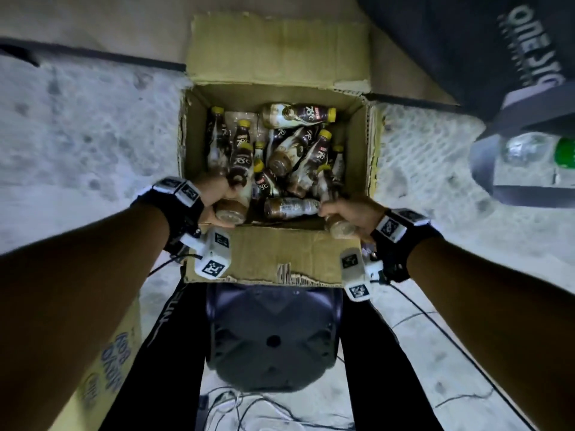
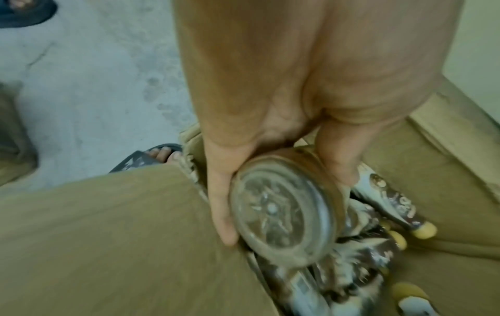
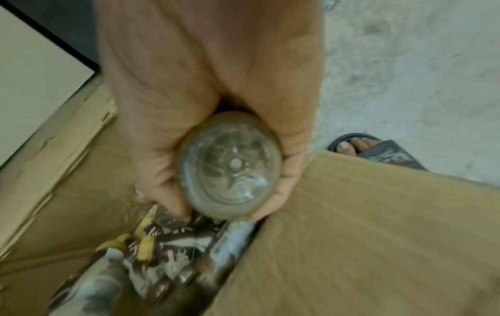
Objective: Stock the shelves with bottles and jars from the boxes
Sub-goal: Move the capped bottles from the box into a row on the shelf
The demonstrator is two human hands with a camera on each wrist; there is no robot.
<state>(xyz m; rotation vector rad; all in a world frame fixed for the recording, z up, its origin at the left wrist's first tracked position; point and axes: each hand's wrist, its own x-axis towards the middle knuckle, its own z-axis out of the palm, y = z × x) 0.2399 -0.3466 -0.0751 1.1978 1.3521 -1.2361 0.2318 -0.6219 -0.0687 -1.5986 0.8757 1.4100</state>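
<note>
Bottles (image 1: 298, 150) with brown labels and yellow caps lie jumbled inside an open box (image 1: 357, 144) on the pale floor (image 1: 77, 135). Left hand (image 1: 214, 200) grips one bottle, the left bottle (image 1: 231, 209), near the box's near-left corner; in the left wrist view its fingers (image 2: 220, 205) curl round the body, and only the round base (image 2: 281, 211) faces the camera, blurred. Right hand (image 1: 351, 213) grips another, the right bottle (image 1: 339, 228), over the near-right corner; its thumb and fingers (image 3: 159, 181) wrap the body, and again the base (image 3: 232, 166) alone shows. Caps of both held bottles are hidden behind the hands. Near flap (image 1: 280, 253) lies folded outward toward the person. A dark stool (image 1: 273, 337) stands between the legs, part hidden by the flap. Sandalled toes (image 3: 351, 147) show beside the box. A clear bottle with green cap (image 1: 541, 150) sits in a dark bag's pocket at right, cut off by the frame edge.
</note>
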